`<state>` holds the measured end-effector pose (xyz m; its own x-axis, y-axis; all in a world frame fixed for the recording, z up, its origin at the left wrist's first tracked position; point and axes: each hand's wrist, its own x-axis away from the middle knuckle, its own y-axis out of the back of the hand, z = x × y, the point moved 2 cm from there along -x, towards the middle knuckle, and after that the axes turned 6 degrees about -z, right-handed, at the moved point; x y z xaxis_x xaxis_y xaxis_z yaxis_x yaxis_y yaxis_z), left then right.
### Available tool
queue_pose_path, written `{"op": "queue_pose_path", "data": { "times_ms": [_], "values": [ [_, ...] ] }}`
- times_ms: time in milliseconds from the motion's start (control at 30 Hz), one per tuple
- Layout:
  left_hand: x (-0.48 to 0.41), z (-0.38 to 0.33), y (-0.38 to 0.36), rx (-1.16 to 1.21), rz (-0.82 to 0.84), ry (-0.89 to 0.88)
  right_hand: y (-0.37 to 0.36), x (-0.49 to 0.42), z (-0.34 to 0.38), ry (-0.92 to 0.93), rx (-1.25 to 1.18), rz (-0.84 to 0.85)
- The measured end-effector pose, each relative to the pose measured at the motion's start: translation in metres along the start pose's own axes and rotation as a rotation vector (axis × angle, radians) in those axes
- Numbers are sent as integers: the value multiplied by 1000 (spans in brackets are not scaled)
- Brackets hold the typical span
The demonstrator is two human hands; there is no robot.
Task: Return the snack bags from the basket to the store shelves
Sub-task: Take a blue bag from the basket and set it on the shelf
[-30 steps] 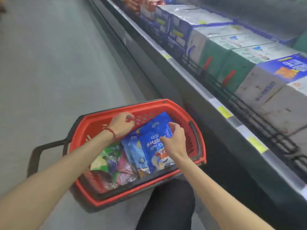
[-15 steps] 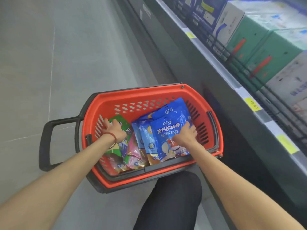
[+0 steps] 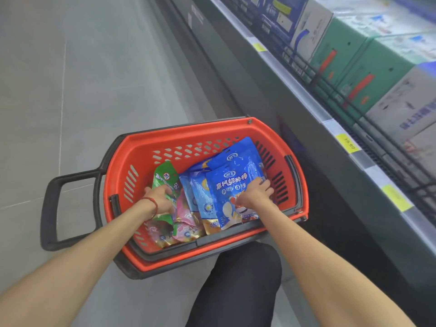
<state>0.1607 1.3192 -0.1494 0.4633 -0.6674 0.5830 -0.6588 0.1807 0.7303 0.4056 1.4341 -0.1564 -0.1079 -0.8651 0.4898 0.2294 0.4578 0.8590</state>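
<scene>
Fingers of the right hand (image 3: 253,194) pinch the front blue cheese-stick bag (image 3: 232,185); the left hand (image 3: 160,197), at nine o'clock, grips the green bag (image 3: 165,178), likely for lifting from the red basket (image 3: 188,135).

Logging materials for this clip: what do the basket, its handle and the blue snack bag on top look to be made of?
Basket: moulded hard plastic, matt orange-red, judging by the slotted walls. Handle: dark plastic, dull finish; its core cannot be told. Blue snack bag: thin glossy printed film, probably plastic laminate, since it creases and catches light.
</scene>
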Motion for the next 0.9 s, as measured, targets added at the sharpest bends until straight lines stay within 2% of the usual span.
{"op": "queue_pose_path", "data": {
  "times_ms": [233, 400, 533, 633, 767, 900],
  "values": [
    [3, -3, -1, -1, 14, -45, -3, 5, 3, 54, 29, 26],
    [9, -2, -3, 43, 16, -25, -3, 8, 1, -9, 40, 61],
    [14, -2, 2, 40, -24, -5, -2, 7, -1, 39, -152, 146],
    [17, -6, 13, 71, -112, 14, 3, 12, -3, 61, -244, 169],
    [28, -20, 27, 56, -291, -34, 14, 19, -4, 194, -259, 1],
    [41, -42, 39, 7, -499, -171, 29, 23, -10, 271, -225, -126]
  ]
}}
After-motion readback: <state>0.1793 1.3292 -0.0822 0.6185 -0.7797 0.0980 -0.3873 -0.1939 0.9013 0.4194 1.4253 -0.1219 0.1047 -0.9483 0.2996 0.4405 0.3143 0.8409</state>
